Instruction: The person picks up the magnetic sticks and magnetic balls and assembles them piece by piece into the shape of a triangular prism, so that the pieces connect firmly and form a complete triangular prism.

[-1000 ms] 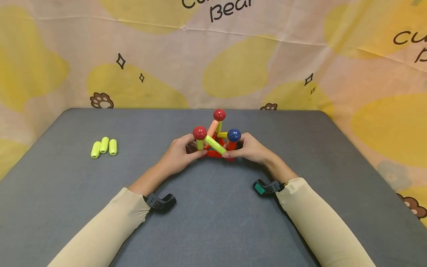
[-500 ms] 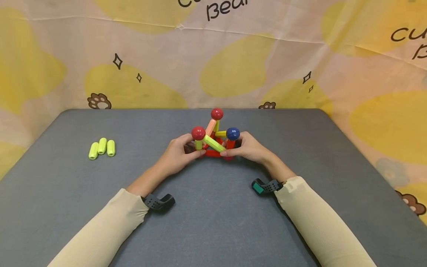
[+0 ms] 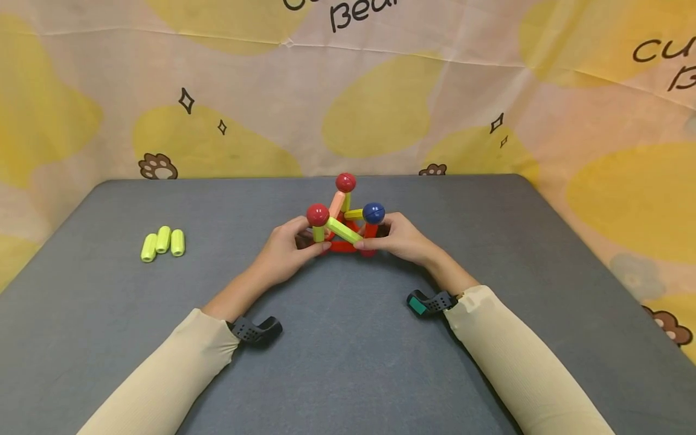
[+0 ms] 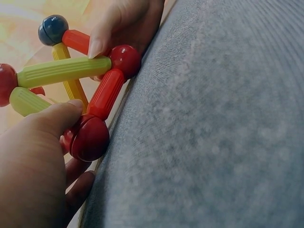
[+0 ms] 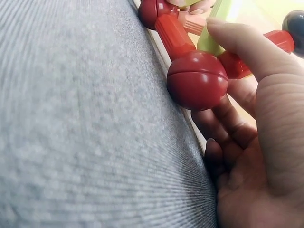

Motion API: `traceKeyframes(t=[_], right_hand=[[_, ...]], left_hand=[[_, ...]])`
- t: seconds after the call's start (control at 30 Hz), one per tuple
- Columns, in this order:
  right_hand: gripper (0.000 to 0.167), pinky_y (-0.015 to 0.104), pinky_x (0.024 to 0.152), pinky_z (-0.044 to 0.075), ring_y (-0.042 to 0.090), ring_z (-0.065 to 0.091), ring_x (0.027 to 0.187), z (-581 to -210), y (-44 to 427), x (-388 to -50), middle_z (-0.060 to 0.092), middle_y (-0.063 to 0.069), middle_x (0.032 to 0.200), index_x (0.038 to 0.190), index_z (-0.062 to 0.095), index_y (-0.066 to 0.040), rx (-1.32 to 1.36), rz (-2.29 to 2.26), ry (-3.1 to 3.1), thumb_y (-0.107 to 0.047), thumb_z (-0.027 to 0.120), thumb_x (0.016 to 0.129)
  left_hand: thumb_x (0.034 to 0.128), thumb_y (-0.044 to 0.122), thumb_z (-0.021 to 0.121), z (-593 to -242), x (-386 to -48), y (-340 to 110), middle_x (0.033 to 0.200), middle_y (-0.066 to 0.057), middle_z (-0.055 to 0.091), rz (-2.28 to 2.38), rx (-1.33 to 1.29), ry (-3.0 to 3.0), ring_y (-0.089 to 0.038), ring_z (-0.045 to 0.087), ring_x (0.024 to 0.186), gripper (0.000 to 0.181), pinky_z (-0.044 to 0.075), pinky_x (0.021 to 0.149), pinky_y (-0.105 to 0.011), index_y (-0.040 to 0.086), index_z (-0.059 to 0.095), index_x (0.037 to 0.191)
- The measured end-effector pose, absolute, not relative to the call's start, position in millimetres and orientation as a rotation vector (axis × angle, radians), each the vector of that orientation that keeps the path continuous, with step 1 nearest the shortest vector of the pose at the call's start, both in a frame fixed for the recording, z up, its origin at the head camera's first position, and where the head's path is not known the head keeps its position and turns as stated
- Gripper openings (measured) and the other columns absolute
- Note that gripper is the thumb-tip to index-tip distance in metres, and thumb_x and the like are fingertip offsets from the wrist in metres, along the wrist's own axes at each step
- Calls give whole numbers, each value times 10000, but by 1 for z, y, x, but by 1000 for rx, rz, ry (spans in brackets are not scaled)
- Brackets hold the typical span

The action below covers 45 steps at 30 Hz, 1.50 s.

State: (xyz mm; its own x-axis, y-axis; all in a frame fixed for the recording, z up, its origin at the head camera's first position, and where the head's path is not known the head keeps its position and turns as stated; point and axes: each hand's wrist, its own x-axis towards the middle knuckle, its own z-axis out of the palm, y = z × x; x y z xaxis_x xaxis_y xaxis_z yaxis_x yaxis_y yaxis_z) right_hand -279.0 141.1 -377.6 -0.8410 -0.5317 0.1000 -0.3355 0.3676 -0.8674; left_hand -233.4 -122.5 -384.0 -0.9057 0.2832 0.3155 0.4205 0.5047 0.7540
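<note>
Both hands hold a small frame of magnetic building sticks and balls low over the grey table. My left hand (image 3: pixel 285 251) pinches its near left corner, thumb on the upright green stick (image 4: pixel 28 102) just above a dark red ball (image 4: pixel 90 137). At the near right corner my right hand (image 3: pixel 405 238) grips, thumb on the lower end of the slanting light green stick (image 3: pixel 344 230), beside another red ball (image 5: pixel 198 80). On top sit a red ball (image 3: pixel 318 214), a farther red ball (image 3: pixel 345 182) and a blue ball (image 3: pixel 373 212). The fingers behind the frame are partly hidden.
Three light green sticks (image 3: pixel 163 240) lie loose at the left of the grey table (image 3: pixel 342 350). A patterned yellow and pink cloth (image 3: pixel 375 109) hangs behind the table's back edge. Dark bands (image 3: pixel 255 330) circle both wrists.
The frame and both hands shift slightly left and away across the table, while the head view also turns a little. Both grips stay as they were.
</note>
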Motion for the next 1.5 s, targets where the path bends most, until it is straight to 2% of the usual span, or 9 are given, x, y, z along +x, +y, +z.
traceKeyframes(t=[0.5,0.73,1.27,1.5], right_hand=[[145,254,638,409,166,552,722,-376,135,-280,688,-22,779,941,751,-92,-788,-1449,2443,-164,821,836],[151,248,616,383,176,516,701,-377,138,-280,629,-14,751,951,733,-54,-796,-1497,2450,-135,810,848],[164,228,586,372,140,493,664,-379,141,-281,661,-21,775,995,739,-21,-829,-1558,2439,-77,800,853],[153,233,576,354,133,470,647,-380,141,-280,606,-18,742,973,734,-8,-837,-1582,2438,-47,802,842]], left_hand=[[896,193,778,-384,-232,-127,1123,-109,702,-1387,-591,-2589,-251,733,945,250,589,822,-405,89,672,1097],[886,189,789,-384,-233,-126,1099,-88,692,-1362,-604,-2587,-233,731,938,262,596,816,-392,92,670,1098],[897,190,777,-380,-232,-123,1145,-109,689,-1294,-610,-2619,-266,721,1004,354,594,842,-438,81,659,1212],[899,188,776,-380,-233,-123,1158,-112,692,-1312,-598,-2618,-270,730,1000,382,596,852,-443,87,650,1245]])
